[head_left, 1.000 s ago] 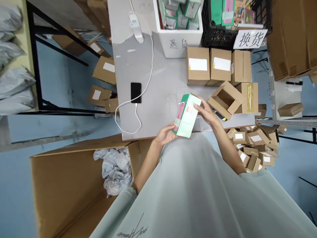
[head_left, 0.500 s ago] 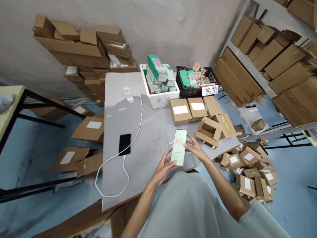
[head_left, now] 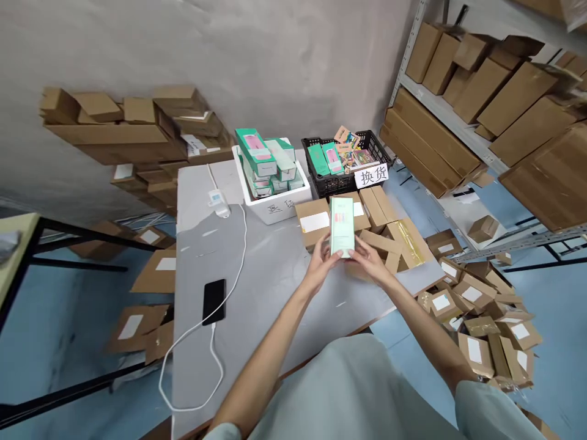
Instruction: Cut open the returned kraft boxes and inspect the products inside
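Note:
A pale green box with small coloured marks on its face is held up over the table by both hands. My left hand grips its lower left side, thumb on the front. My right hand holds the lower right corner, thumb also on the front. Behind the box lie brown cartons, one an open carton partly hidden by the box and my right hand. A white foam bin full of green boxes stands farther back, beside a black crate holding green boxes and colourful packs.
A phone with a white cable lies on the grey table at left. Brown cartons are heaped on the floor at right. Shelves of cartons rise at the right; more cartons are stacked against the wall.
Both hands have moved the pale green box forward and up, over the brown cartons. My right hand has shifted from its side to its lower corner. The camera view has tilted upward.

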Available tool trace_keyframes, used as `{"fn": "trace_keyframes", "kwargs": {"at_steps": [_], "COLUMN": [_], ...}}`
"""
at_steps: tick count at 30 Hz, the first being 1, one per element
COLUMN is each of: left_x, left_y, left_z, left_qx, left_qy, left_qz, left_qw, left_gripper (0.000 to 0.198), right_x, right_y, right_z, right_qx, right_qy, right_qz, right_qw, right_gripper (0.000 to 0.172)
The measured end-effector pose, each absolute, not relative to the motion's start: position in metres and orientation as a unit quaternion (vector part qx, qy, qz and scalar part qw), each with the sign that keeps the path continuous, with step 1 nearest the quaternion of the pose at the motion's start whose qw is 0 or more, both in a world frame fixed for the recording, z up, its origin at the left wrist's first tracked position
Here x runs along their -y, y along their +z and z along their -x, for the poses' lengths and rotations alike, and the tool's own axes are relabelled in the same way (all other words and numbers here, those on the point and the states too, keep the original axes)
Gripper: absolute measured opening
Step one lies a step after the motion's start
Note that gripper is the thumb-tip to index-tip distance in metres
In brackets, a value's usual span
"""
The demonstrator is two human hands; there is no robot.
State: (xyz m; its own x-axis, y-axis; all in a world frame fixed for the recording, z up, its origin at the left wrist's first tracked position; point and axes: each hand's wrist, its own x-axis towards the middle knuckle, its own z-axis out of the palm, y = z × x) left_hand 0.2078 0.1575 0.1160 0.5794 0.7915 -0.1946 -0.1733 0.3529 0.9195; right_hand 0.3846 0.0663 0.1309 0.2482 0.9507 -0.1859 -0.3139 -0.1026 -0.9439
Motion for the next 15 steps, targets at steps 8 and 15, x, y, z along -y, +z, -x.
{"fn": "trace_keyframes", "kwargs": {"at_steps": [8,15], "left_x": [-0.28,-0.41], "left_y": [0.142,0.166], "left_z": [-0.345,-0.437], "left_qx": [-0.379,-0.422], "left_qy": [0.325,0.361], "left_qz": [-0.506,-0.481], "left_qw": [0.703,0.678], "left_gripper": [0.085,0.07], "right_x": [-0.197,-0.351], "right_y": [0.131,0.138], "right_z": [-0.518,-0.601], "right_qx": [0.319,0.329], "right_qy": [0.502,0.468], "right_qz": [0.505,0.519], "right_qw": [0.626,0.636], "right_gripper": [0.088,0.057]}}
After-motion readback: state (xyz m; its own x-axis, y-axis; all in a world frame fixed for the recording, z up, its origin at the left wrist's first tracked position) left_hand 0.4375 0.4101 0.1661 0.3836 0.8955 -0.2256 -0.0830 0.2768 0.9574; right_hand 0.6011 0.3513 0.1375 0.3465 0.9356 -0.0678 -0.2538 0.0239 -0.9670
